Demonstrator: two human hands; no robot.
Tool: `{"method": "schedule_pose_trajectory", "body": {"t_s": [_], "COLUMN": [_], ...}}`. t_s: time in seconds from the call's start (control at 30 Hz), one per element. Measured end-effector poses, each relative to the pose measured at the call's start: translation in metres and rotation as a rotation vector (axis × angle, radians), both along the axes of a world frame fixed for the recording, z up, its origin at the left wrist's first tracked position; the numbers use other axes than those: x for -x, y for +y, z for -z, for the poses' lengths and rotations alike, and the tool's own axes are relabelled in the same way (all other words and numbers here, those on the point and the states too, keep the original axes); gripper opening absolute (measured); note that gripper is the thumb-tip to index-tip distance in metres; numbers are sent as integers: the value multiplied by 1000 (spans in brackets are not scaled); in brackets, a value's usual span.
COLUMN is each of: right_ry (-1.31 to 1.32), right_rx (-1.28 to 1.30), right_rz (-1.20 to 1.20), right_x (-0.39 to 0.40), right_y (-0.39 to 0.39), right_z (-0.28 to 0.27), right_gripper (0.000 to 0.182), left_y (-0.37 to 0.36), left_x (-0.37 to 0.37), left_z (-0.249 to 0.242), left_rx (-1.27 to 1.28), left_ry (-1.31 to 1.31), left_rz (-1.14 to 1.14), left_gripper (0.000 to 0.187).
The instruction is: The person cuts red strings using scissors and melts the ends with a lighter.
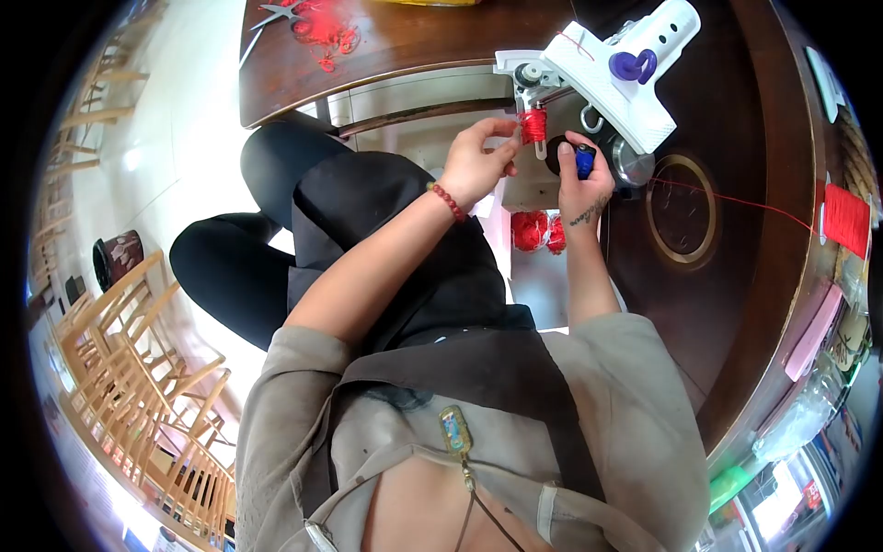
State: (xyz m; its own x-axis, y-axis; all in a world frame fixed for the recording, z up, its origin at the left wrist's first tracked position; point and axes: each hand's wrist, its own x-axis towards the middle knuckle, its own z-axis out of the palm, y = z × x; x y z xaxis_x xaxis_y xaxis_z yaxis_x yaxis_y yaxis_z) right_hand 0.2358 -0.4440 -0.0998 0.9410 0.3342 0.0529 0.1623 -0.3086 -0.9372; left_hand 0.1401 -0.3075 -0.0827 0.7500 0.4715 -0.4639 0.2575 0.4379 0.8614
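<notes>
My left hand (480, 164), with a red bead bracelet on its wrist, pinches at the left edge of a red thread coil (533, 126). The coil is wound on a metal prong below a white winding device (614, 78) that carries a purple knob (633, 65). What the left fingertips grip is tiny, seemingly a thread end. A blue lighter (584, 162) sits upright in my right hand (583, 189), its thumb and fingers wrapped around it. The lighter is just right of the coil, apart from it. No flame shows.
Scissors (279, 13) and a tangle of red thread (326, 32) lie on the wooden table (395, 41). Red bundles (530, 231) rest below my hands. From a red spool (845, 221) at the right, a thread stretches leftward. Wooden chairs (138, 368) stand at the left.
</notes>
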Motion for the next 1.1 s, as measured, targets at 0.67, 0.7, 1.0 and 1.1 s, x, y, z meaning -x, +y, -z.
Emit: {"method": "schedule_pose_trajectory", "body": {"t_s": [0.67,0.7,1.0,1.1], "right_ry": [-136,-204,-524,-526], "right_rx": [-183,-182,80,171], "right_rz": [-563,-576,-665,-658], "right_x": [77,76,57,62], "right_y": [149,166,273,284], "right_z": [-58,-59,-35,-33], "right_gripper": [13,12,10,13], "left_y": [26,34,112,141], "left_x": [114,116,144,157], "left_z": [-253,-251,-236,-235], "left_rx": [-889,-870,-813,-810], "left_ry": [-738,-747,-803,-776], "left_rz": [-320,-298,16,143], "left_gripper": [15,15,15,15]}}
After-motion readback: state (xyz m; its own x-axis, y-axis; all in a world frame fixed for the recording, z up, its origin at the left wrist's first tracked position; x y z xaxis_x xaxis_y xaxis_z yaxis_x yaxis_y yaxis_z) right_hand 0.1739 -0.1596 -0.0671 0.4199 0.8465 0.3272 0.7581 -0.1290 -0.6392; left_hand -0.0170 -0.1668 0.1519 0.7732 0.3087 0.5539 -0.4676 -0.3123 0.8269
